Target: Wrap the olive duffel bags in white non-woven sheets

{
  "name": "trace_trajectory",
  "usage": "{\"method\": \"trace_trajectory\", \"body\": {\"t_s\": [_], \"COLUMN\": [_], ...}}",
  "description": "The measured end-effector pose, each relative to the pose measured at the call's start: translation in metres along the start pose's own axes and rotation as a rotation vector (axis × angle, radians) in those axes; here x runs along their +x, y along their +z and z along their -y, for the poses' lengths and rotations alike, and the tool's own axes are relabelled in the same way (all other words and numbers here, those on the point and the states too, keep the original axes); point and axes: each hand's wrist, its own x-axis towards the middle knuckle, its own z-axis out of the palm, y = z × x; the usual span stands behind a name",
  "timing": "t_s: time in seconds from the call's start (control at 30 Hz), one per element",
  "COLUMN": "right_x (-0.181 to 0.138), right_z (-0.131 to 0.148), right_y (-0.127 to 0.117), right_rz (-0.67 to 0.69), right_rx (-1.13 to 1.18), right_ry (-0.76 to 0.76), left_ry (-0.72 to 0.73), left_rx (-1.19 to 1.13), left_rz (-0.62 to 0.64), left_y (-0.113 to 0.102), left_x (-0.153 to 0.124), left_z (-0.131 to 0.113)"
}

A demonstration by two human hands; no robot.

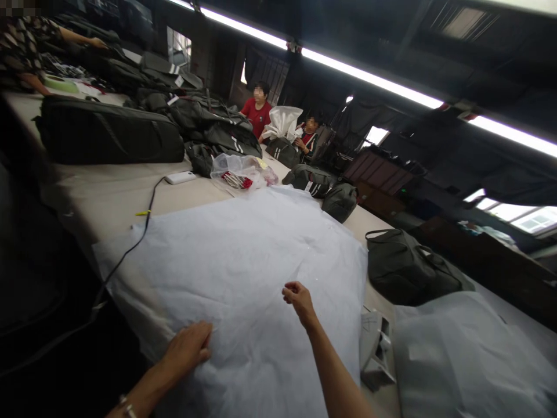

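Observation:
A large sheet of thin white paper (235, 255) lies spread over a long beige table (104, 197). My left hand (189, 347) rests on the near part of the sheet with its fingers curled and pressed down on the paper. My right hand (298, 299) is lifted a little over the sheet's middle, fingers closed in a pinch on the paper.
Dark bags lie around: a long one (108, 130) at far left, a pile (209, 116) behind, one (409, 270) at right. A clear plastic bag (241, 171), a white box (180, 177) with black cable (130, 244), more white sheets (461, 354). People sit at the far end.

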Motion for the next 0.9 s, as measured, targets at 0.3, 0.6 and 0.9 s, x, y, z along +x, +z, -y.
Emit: {"method": "trace_trajectory", "body": {"t_s": [0.3,0.6,0.9], "right_x": [0.041,0.045,0.05], "right_z": [-0.01,-0.021,-0.04], "right_y": [0.038,0.02,-0.01], "right_rz": [0.118,0.056,0.108], "right_rx": [-0.422,-0.472,-0.346], "right_ry": [0.145,0.15,0.162], "left_ry": [-0.034,-0.008,-0.097], "left_rx": [-0.03,-0.043,-0.202], "left_rz": [0.021,0.029,-0.055], "left_y": [-0.003,-0.004,0.026], "left_x": [-0.002,0.001,0.005], "left_z": [-0.003,-0.001,0.001]}}
